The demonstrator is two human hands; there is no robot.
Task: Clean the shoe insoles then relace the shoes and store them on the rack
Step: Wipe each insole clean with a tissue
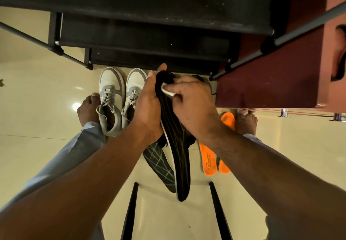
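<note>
My left hand grips a long black insole with thin yellow-green lines, holding it up by its toe end. Against that same end, my right hand pinches a small white cloth. A second black insole with the same lines lies on the floor beneath. Two orange insoles lie on the floor to the right, partly behind my right forearm. A pair of grey and white sneakers with loose laces stands side by side on the floor left of my hands.
The black shoe rack with fabric shelves and metal tubes stands straight ahead. A dark red cabinet is at the right. My bare feet rest on the cream tiled floor. Two black bars cross the bottom of the view.
</note>
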